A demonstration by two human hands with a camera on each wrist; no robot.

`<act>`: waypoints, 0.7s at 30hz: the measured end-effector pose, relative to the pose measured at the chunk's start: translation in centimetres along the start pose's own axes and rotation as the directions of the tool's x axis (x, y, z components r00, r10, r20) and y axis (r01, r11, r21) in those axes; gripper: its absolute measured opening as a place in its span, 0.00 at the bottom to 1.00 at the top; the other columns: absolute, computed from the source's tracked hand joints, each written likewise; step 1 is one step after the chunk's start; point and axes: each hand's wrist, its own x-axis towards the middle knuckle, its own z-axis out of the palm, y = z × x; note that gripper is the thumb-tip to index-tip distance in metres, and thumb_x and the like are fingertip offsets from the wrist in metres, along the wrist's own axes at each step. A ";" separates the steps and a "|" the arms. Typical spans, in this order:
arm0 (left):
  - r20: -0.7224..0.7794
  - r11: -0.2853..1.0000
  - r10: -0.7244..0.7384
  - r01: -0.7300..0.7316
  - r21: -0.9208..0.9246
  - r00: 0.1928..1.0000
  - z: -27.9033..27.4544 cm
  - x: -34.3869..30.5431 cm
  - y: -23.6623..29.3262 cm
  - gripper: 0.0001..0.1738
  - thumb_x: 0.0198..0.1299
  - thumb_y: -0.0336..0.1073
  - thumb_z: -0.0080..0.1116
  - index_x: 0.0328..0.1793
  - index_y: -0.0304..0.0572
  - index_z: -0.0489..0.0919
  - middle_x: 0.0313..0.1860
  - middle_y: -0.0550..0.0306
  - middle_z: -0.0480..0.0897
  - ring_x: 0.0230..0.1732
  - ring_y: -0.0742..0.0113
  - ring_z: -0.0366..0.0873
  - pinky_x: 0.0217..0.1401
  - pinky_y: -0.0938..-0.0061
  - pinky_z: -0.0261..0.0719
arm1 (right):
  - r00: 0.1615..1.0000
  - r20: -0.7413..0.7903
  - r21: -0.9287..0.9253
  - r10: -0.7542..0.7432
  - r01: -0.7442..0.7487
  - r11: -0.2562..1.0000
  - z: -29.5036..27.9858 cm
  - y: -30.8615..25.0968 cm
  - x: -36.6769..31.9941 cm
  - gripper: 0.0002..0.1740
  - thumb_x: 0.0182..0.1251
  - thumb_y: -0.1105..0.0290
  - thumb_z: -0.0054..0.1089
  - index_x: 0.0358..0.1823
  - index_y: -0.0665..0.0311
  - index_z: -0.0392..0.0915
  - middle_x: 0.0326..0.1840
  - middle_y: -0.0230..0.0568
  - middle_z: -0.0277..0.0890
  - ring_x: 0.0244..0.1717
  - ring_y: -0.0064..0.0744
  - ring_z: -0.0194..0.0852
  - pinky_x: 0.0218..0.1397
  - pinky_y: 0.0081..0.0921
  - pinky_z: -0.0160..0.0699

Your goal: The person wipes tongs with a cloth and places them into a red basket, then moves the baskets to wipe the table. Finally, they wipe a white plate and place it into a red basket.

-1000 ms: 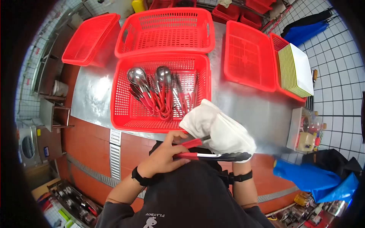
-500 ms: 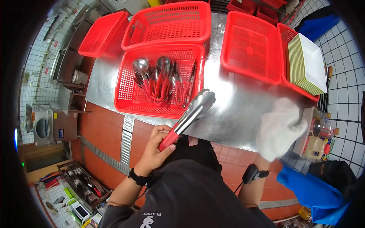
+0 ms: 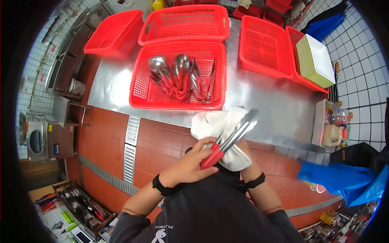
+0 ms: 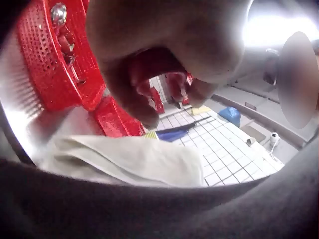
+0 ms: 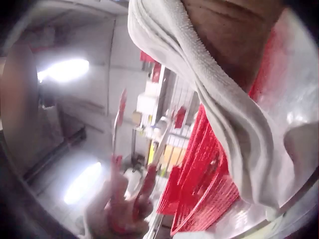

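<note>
In the head view my left hand (image 3: 188, 166) grips metal tongs (image 3: 236, 137) by their red handle, close in front of my body. The tongs' arms stand apart and point up and to the right. A white cloth (image 3: 207, 121) is bunched just behind them, overlapped by the near arm. My right hand (image 5: 227, 42) holds this cloth, which hangs over its fingers in the right wrist view; the head view mostly hides that hand. Beyond both hands, a red perforated basket (image 3: 139, 95) contains ladles (image 3: 158, 65) and several red-handled tongs (image 3: 198, 83).
The basket stands on a steel table (image 3: 267, 117), whose front edge is near my hands. Another red basket (image 3: 184, 24) lies behind it. At right are a red tray (image 3: 265, 48), stacked square plates (image 3: 318, 60) and a white bin (image 3: 320, 121) with bottles.
The cloth went from the tongs out to the right, then came back beside them. The tongs swung upward toward the basket, then tilted right again. My left hand kept its grip.
</note>
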 end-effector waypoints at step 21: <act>-0.136 0.981 0.001 -0.028 -0.192 0.991 -5.0 -22.3 -6.8 0.20 0.66 0.37 0.59 0.59 0.34 0.73 0.69 0.39 0.66 0.66 0.42 0.69 0.68 0.61 0.67 | 0.946 0.176 0.130 -0.272 0.251 0.959 12.3 5.4 -4.9 0.38 0.68 0.50 0.62 0.68 0.70 0.63 0.57 0.53 0.76 0.51 0.50 0.81 0.53 0.43 0.85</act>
